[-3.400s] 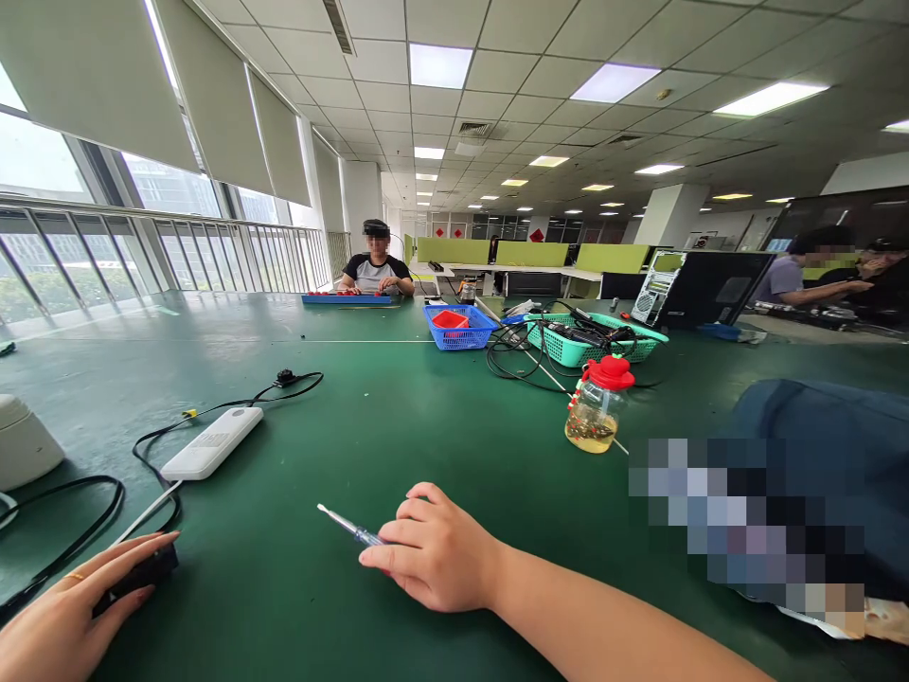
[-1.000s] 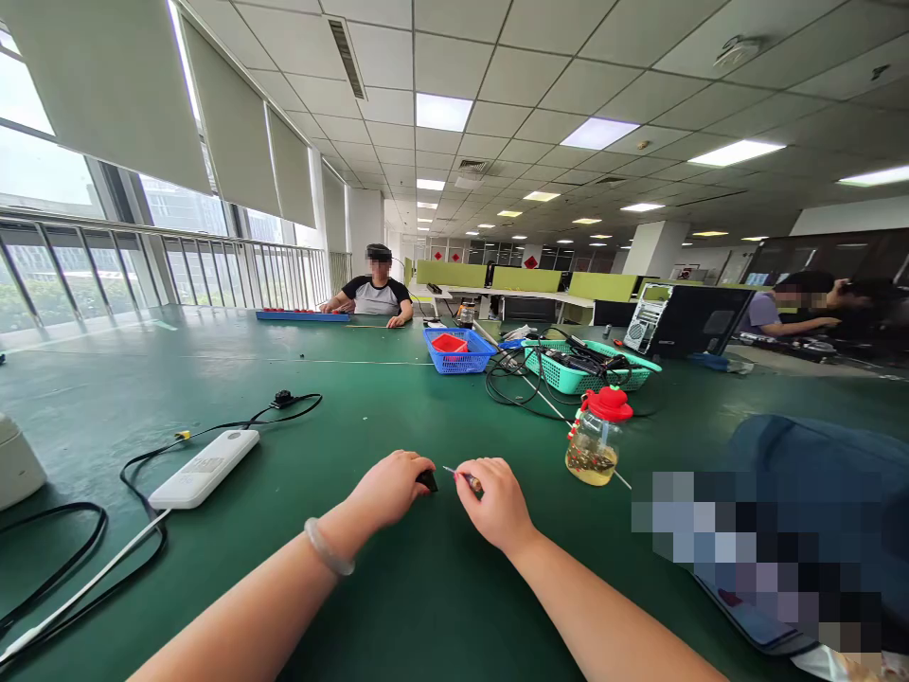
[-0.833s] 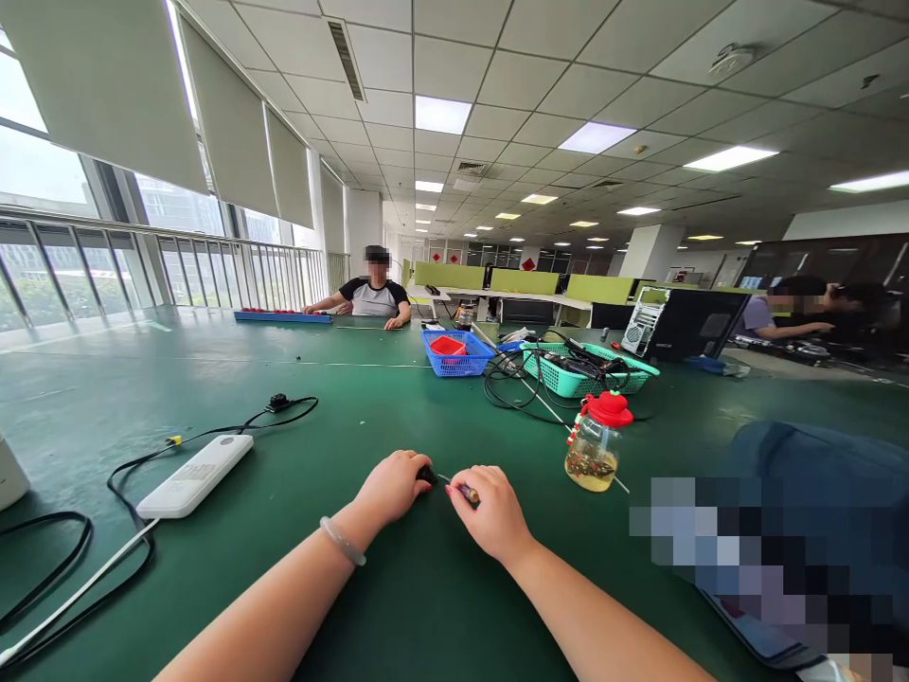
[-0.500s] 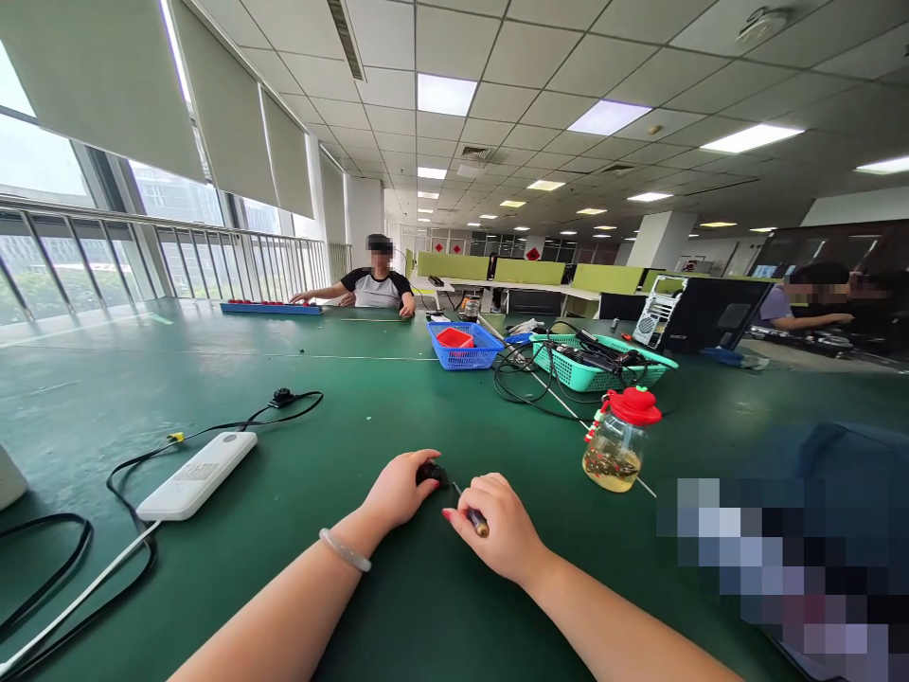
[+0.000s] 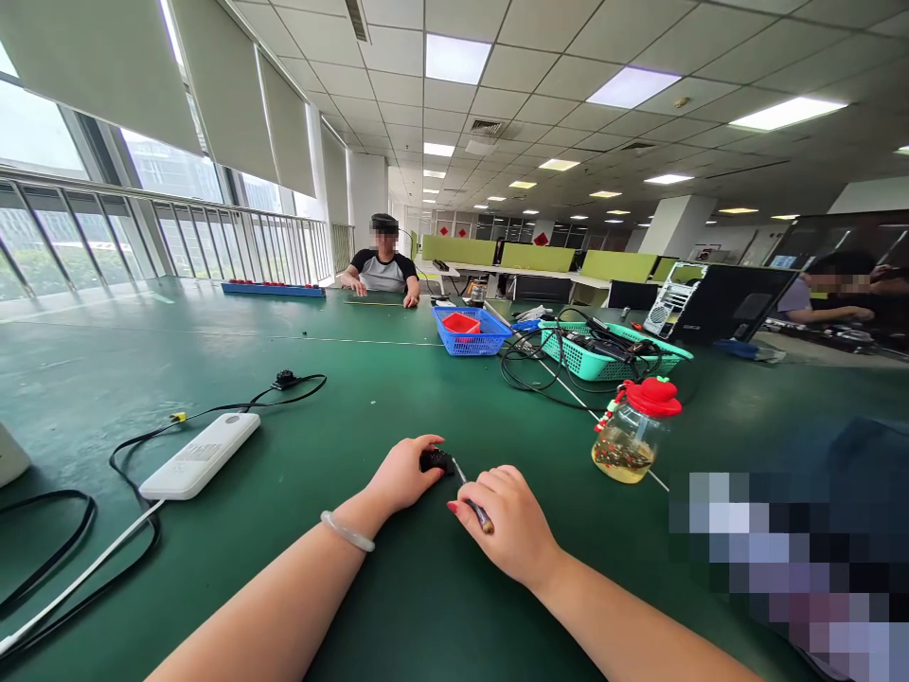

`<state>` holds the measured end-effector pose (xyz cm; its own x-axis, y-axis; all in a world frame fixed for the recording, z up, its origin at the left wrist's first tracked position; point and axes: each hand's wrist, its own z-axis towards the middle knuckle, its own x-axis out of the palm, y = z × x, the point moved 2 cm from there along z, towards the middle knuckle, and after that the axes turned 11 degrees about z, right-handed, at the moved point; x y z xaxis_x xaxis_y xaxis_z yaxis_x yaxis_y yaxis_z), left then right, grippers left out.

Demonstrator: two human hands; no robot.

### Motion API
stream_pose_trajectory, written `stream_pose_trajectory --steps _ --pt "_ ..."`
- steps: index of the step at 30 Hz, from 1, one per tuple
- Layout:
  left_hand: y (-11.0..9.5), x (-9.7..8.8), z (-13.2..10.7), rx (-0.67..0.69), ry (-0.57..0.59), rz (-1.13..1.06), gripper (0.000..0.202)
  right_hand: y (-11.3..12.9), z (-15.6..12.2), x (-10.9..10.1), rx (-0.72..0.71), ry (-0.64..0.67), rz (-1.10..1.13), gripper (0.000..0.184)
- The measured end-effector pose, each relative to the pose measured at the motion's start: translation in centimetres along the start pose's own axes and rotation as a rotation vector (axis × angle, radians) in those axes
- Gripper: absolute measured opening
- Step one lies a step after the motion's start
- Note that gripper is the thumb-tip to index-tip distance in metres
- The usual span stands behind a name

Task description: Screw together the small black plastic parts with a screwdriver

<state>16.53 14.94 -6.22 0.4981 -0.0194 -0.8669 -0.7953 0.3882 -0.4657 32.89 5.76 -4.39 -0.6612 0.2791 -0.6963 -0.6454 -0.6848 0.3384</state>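
On the green table, my left hand [image 5: 404, 474] is closed around a small black part [image 5: 435, 461], pinning it to the surface. Just to its right, my right hand [image 5: 509, 526] grips a thin screwdriver [image 5: 474, 504]. The metal tip of the screwdriver points at the black part and seems to touch it. A pale bangle sits on my left wrist.
A white power strip [image 5: 201, 441] with black and white cables lies to the left. A glass jar with a red lid [image 5: 633, 434] stands to the right. Farther back are a blue basket [image 5: 467, 333] and a teal basket [image 5: 603, 349] with cables. Another person [image 5: 383, 267] sits across the table.
My left hand brought the black part from the left edge to the middle of the table. My right hand lifted the screwdriver and set its tip to the part.
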Motion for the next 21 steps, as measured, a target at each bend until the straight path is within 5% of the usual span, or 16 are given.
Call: stream_pose_trajectory --steps 7,21 --pt "-0.1 -0.1 0.0 0.025 -0.02 -0.027 0.044 2.1 -0.6 0.3 -0.206 0.023 -0.016 0.018" --pt "-0.6 -0.5 -0.2 0.036 -0.034 0.001 0.031 1.2 -0.6 0.6 -0.09 0.065 0.042 0.01"
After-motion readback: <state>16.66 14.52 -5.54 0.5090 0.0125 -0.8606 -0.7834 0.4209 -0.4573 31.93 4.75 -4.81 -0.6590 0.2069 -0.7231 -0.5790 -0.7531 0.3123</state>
